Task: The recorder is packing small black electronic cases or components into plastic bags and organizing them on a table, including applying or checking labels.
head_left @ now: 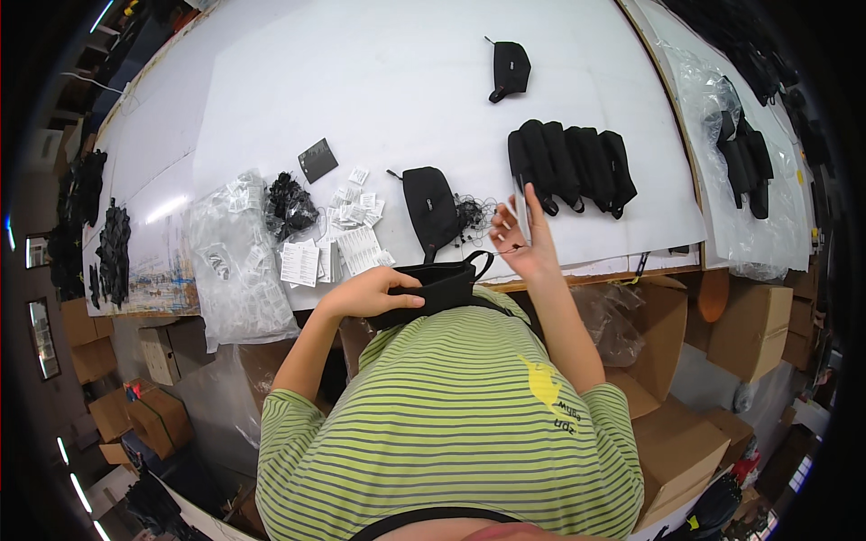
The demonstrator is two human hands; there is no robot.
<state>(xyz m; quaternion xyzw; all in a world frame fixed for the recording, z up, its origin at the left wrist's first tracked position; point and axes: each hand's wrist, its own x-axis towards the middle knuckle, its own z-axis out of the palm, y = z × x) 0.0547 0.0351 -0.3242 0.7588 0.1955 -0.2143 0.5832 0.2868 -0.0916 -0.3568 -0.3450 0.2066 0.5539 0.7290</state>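
My left hand (372, 294) grips the rim of a black zip pouch (444, 290), held at my belly with its mouth gaping and a loop strap at its right end. My right hand (530, 245) is raised just right of the pouch and pinches a thin pale tag (520, 206), seen nearly edge-on. A dark cord shows at that palm. Beyond my hands, a second black pouch (429, 206) lies flat on the table, beside a tangle of black strings (473, 216). What is inside the held pouch cannot be made out.
White paper covers the table (379, 81). Left of centre lie printed white cards (361, 249), small white packets (356, 207), a dark card (317, 160), a black bundle (290, 206) and a clear plastic bag (236, 261). Several black pouches (570, 164) form a row at right; another pouch (511, 68) lies farther back.
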